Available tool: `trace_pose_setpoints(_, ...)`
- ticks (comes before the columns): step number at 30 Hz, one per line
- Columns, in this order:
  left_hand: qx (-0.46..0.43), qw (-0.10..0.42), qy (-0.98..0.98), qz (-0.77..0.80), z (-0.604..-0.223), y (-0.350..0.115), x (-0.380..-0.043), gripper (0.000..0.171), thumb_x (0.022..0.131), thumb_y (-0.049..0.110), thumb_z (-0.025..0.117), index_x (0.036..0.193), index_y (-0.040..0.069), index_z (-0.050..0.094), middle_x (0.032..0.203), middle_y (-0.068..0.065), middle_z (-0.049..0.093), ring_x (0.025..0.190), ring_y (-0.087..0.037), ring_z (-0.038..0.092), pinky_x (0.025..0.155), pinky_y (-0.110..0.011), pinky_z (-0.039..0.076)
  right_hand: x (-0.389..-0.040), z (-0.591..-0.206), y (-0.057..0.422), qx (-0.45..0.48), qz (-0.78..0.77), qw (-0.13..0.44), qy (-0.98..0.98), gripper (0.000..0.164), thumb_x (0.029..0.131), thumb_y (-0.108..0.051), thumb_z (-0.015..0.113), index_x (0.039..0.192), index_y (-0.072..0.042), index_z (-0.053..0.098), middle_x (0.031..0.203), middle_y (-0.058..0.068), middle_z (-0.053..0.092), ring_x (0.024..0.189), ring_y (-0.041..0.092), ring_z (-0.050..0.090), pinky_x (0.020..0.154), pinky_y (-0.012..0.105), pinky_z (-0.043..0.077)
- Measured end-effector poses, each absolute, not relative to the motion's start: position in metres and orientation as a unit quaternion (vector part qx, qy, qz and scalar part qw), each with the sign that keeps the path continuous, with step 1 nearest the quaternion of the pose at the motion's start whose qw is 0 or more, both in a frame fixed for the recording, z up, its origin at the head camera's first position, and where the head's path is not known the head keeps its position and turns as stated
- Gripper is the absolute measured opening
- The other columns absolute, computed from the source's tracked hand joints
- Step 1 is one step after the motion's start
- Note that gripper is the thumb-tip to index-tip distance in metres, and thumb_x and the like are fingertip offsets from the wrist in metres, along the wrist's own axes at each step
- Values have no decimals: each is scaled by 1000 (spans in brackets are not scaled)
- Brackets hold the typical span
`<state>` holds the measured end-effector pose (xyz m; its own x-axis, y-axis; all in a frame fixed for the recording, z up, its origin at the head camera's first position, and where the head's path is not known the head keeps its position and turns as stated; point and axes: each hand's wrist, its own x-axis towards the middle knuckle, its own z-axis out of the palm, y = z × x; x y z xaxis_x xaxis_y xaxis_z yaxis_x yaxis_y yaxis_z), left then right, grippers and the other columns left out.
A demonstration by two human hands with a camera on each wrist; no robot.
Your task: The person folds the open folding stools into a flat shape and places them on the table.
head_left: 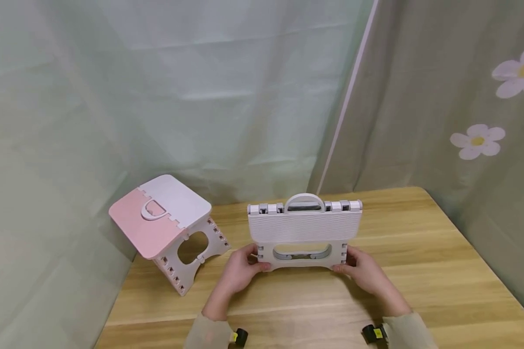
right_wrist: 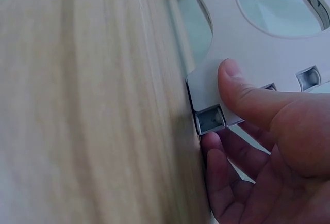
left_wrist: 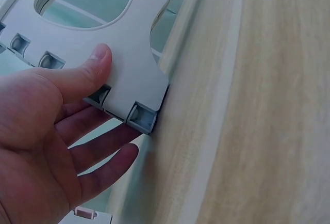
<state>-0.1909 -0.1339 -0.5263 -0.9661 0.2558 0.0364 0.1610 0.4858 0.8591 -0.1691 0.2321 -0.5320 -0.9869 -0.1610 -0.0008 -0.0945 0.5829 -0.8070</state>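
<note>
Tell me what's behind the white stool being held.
Behind the white stool, a pale green curtain and a grey-brown curtain hang beyond the wooden table. Anything directly behind the stool's solid parts is covered.

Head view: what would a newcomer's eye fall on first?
Likely the pink-and-white stool, standing opened at the left of the table. Then the white-and-grey stool nearer the middle, gripped low at both ends by the left hand and right hand. White flowers on the curtain at right stand out.
</note>
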Motion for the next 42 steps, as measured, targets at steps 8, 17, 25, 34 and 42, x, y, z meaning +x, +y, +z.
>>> trace_pose_setpoints(8, 138, 53, 874, 462, -521, -124, -185, 35, 98, 26, 82, 123, 5, 69, 104, -1, 70, 89, -16, 64, 74, -30, 55, -168, -527, 236, -64, -456, 52, 886, 46, 99, -25, 78, 136, -2, 66, 107, 3, 73, 95, 18, 63, 85, 35, 52)
trace_pose_setpoints(17, 143, 92, 843, 511, -514, -104, -171, 35, 100, 23, 79, 123, 1, 66, 106, -3, 71, 94, -17, 65, 81, -32, 57, -157, -511, 265, -92, -513, 105, 847, 48, 107, -22, 67, 144, 6, 56, 128, 15, 67, 110, 22, 60, 90, 29, 52)
trace_pose_setpoints(25, 117, 151, 783, 592, -520, -82, -161, 33, 102, 19, 75, 122, -6, 65, 103, -8, 74, 90, -17, 69, 79, -31, 59, -153, -510, 292, -59, -555, 180, 810, 47, 113, -20, 56, 144, 15, 51, 101, 8, 62, 87, 18, 56, 75, 29, 50)
trace_pose_setpoints(34, 62, 188, 756, 624, -533, -62, -157, 29, 104, 22, 73, 112, -6, 68, 88, -5, 69, 76, -14, 62, 68, -29, 52, -148, -514, 303, 9, -500, 196, 843, 54, 113, -28, 56, 140, 19, 56, 112, 9, 69, 96, 15, 60, 79, 29, 52)
trace_pose_setpoints(42, 54, 197, 775, 598, -528, -37, -157, 26, 104, 27, 73, 101, 2, 68, 72, -1, 61, 51, -13, 51, 49, -24, 43, -143, -514, 327, 31, -476, 192, 858, 62, 113, -32, 56, 146, 20, 48, 128, 20, 67, 100, 15, 60, 82, 29, 52)
